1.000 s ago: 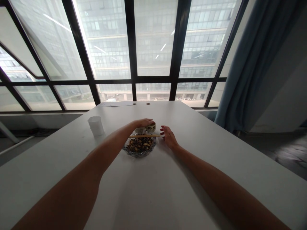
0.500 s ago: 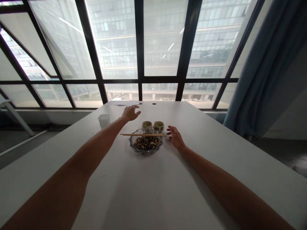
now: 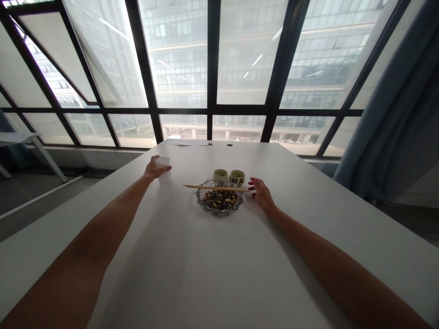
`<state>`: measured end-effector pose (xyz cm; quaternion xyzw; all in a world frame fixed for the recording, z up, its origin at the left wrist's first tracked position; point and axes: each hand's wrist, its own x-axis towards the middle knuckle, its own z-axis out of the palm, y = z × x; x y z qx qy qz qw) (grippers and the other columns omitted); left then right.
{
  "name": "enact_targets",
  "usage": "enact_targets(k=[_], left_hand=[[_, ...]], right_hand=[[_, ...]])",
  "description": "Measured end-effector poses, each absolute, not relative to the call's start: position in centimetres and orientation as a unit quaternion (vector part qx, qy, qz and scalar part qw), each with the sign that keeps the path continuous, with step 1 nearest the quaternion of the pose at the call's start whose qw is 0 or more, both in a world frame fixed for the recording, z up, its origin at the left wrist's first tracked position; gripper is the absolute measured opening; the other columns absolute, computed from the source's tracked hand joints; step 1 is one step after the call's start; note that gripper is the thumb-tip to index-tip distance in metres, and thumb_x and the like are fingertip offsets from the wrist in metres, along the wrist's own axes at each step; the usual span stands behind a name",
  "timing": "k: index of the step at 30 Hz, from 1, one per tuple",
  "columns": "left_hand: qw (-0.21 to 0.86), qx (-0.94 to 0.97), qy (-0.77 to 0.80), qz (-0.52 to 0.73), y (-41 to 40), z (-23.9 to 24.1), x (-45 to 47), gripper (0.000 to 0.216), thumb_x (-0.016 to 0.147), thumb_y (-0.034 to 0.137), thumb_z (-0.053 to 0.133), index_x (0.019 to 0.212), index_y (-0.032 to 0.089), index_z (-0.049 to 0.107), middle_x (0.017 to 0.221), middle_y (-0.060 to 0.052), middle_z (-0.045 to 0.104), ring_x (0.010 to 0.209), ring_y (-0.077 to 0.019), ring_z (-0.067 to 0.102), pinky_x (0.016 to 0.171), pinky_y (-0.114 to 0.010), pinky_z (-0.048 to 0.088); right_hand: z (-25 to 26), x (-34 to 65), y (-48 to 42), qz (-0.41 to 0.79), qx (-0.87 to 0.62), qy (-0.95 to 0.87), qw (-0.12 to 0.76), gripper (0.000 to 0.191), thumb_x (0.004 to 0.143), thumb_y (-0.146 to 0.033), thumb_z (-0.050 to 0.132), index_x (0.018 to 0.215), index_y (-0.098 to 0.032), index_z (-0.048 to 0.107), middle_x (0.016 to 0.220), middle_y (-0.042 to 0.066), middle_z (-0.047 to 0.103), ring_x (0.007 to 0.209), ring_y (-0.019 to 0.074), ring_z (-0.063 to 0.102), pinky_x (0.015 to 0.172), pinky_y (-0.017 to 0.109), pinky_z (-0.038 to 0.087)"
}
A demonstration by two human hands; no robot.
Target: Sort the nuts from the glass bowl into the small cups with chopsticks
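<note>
My left hand [image 3: 155, 168] is wrapped round a translucent white cup [image 3: 165, 173] standing on the left part of the table. My right hand [image 3: 261, 193] rests on the table with fingers apart, holding nothing, close to the right ends of the chopsticks. A clear glass bowl [image 3: 219, 211] with a wavy rim holds a mix of dark seeds and pale nuts [image 3: 222, 199]. A pair of wooden chopsticks [image 3: 214, 188] lies across its rim. Just behind it stand two small pale-green cups, a left cup [image 3: 220, 175] and a right cup [image 3: 237, 177] with dark characters.
The white table [image 3: 212, 265] stretches toward large windows. Paper sheets [image 3: 187, 142] lie at its far edge, near two small dark round spots. A blue curtain [image 3: 387, 109] hangs at the right, and another white table [image 3: 17, 138] stands at the left.
My left hand has moved left and back from above the far table to the translucent cup and closed round it. My right hand stays beside the bowl. The camera view has turned slightly left.
</note>
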<state>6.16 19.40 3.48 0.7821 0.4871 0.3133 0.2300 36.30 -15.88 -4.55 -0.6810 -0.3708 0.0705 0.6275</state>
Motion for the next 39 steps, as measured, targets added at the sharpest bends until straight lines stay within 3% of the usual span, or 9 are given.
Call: enact_targets(k=[3,13,18,22,29,35,39], left_hand=[[0.22,0.79,0.483,0.306,18.1,3.5,6.9,0.094,0.069,0.048,0.082,0.145,0.015,0.035,0.139,-0.017,0.055,0.124,-0.0326,0.057,0.099,-0.038,0.051],[0.244,0.807,0.44,0.308,13.2,4.4,10.0,0.091,0.069,0.058,0.079,0.143,0.022,0.039,0.136,-0.014,0.06,0.121,-0.0289,0.06,0.1,-0.039,0.049],[0.251,0.817,0.415,0.312,12.1,5.5,12.1,0.09,0.077,0.058,0.071,0.147,0.017,0.034,0.141,-0.017,0.056,0.126,-0.0291,0.056,0.102,-0.036,0.046],[0.243,0.855,0.379,0.256,10.3,6.1,14.2,0.09,0.076,0.057,0.071,0.147,0.015,0.034,0.141,-0.018,0.056,0.124,-0.0291,0.057,0.101,-0.035,0.045],[0.13,0.901,0.398,0.118,8.5,6.8,17.3,0.087,0.066,0.067,0.074,0.132,0.018,0.046,0.129,-0.017,0.064,0.122,-0.0349,0.058,0.106,-0.046,0.036],[0.093,0.916,0.389,0.021,8.5,5.6,19.0,0.091,0.069,0.073,0.067,0.137,0.018,0.044,0.136,-0.018,0.061,0.128,-0.0363,0.054,0.111,-0.053,0.028],[0.09,0.927,0.365,-0.011,9.3,5.2,19.3,0.098,0.066,0.079,0.064,0.14,0.018,0.047,0.144,-0.019,0.055,0.132,-0.0368,0.051,0.111,-0.05,0.033]], right_hand=[[-4.5,36.2,-15.9,0.074,-0.683,-0.37,0.626,0.072,0.086,-0.08,0.033,0.118,-0.02,0.058,0.11,0.012,0.065,0.085,0.0214,0.064,0.062,0.032,0.05],[-4.5,36.1,-16.0,0.068,-0.686,-0.384,0.614,0.075,0.087,-0.08,0.032,0.12,-0.018,0.057,0.109,0.012,0.066,0.085,0.0212,0.064,0.063,0.032,0.05],[-4.7,36.2,-15.9,0.061,-0.688,-0.384,0.613,0.073,0.087,-0.08,0.033,0.119,-0.019,0.058,0.108,0.011,0.067,0.085,0.0217,0.065,0.067,0.035,0.051],[-4.7,36.3,-15.8,0.061,-0.685,-0.382,0.618,0.072,0.087,-0.079,0.035,0.117,-0.019,0.059,0.106,0.012,0.067,0.085,0.0225,0.065,0.069,0.037,0.052],[-4.8,36.4,-15.8,0.065,-0.686,-0.382,0.616,0.068,0.088,-0.076,0.036,0.117,-0.018,0.059,0.107,0.012,0.067,0.085,0.0219,0.065,0.071,0.037,0.052],[-4.8,36.4,-15.7,0.067,-0.683,-0.382,0.618,0.067,0.088,-0.075,0.038,0.115,-0.018,0.059,0.105,0.012,0.067,0.085,0.0223,0.065,0.071,0.037,0.052],[-4.8,36.4,-15.7,0.068,-0.684,-0.384,0.616,0.065,0.088,-0.074,0.038,0.115,-0.018,0.059,0.105,0.012,0.067,0.085,0.0216,0.065,0.07,0.035,0.053]])
